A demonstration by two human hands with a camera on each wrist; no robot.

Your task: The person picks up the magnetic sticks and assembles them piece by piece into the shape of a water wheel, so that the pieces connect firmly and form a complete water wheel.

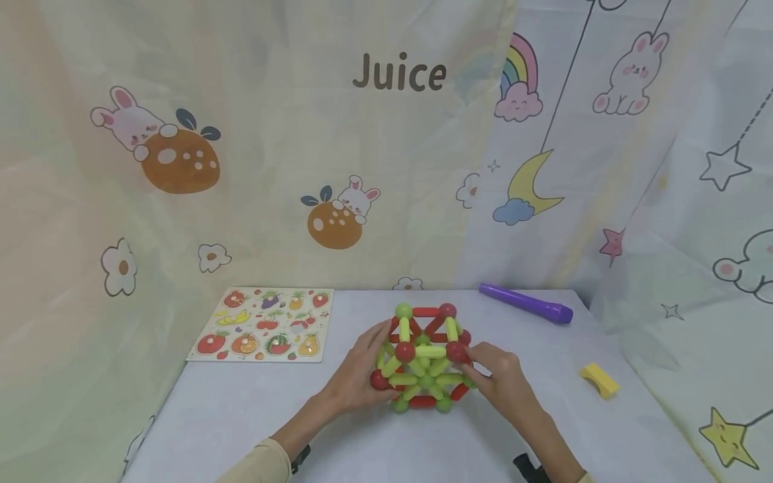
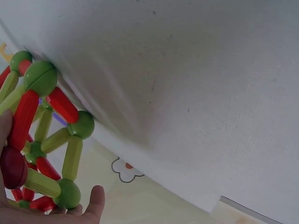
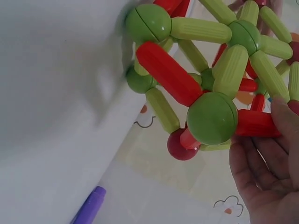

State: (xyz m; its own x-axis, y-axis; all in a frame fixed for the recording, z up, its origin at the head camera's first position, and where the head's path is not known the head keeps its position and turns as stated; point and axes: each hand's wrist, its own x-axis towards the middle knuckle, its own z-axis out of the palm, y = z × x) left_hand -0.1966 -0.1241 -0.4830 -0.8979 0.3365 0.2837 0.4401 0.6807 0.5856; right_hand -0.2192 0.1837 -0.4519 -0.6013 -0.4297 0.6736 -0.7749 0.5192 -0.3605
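Observation:
Both hands are on a ball-and-stick magnetic building structure (image 1: 427,381), a rounded cage of red and green balls joined by red and yellow-green rods. My left hand (image 1: 362,369) grips its left side, thumb low beside a dark red ball (image 1: 380,380) and fingers reaching up behind. At the upper right, my right hand (image 1: 500,372) pinches the cage by a red ball (image 1: 457,352). The right wrist view shows that hand's thumb and fingers around a red rod (image 3: 256,123). Lower green balls (image 3: 140,79) sit right at the white tabletop.
A fruit-picture board (image 1: 260,325) lies at the back left of the table (image 1: 241,409). Along the back right lies a purple microphone-shaped toy (image 1: 525,303). A yellow arched block (image 1: 599,381) rests near the right edge. Printed cloth (image 1: 272,134) hangs behind.

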